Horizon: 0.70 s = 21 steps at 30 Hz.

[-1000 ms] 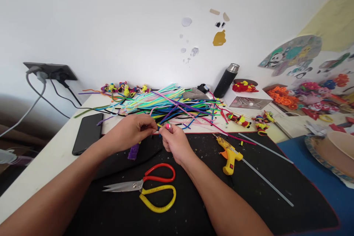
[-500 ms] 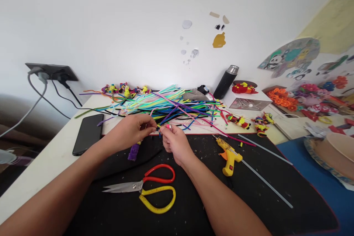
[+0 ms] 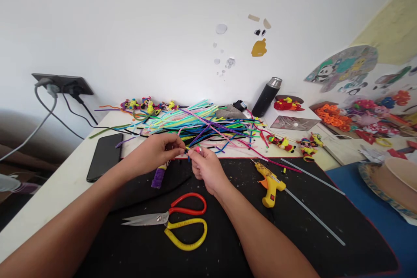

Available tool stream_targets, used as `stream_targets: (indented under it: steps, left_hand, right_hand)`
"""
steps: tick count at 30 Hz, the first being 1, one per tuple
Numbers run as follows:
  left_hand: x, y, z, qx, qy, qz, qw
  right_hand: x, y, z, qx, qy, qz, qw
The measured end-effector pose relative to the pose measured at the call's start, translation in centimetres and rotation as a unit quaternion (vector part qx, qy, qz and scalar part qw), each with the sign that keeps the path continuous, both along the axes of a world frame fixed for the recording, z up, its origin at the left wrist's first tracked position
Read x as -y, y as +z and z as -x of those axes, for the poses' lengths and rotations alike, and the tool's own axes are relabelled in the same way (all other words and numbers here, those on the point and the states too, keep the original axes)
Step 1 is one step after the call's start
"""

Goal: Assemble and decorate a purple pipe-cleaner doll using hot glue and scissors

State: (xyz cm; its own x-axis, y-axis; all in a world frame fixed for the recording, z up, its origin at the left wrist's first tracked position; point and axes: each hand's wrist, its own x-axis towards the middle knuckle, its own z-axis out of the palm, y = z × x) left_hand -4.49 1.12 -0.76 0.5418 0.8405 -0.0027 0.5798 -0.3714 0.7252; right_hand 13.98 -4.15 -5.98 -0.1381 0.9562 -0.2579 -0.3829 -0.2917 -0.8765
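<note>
My left hand and my right hand meet over the back edge of the black mat. Thumb and fingertips of the left pinch a dark end of a small pipe-cleaner piece. Closed fingers of my right hand grip the same piece, which shows pink, with bits of blue and yellow; most of it is hidden. Below the left hand, a fuzzy purple piece lies on the mat. Scissors with one red and one yellow handle rest slightly open nearer to me.
A pile of coloured pipe cleaners lies behind my hands. At right are a yellow glue gun and glue sticks. A phone lies left; a black flask and several small figures stand or lie farther back.
The left fingertips have shifted very slightly against the small piece. Both hands otherwise stay in place, and the whole view has moved a little.
</note>
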Motion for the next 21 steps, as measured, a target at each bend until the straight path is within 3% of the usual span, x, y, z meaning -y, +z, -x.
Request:
stream_targets:
  steps: [14, 21]
  left_hand:
    - [-0.3, 0.0, 0.2, 0.035, -0.014, 0.054, 0.998]
    - [-0.1, -1.1, 0.3, -0.089, -0.045, 0.009, 0.995]
  right_hand:
    - [0.1, 0.1, 0.0, 0.004, 0.01, -0.003, 1.0]
    - [-0.2, 0.2, -0.3, 0.013, -0.024, -0.004, 1.0]
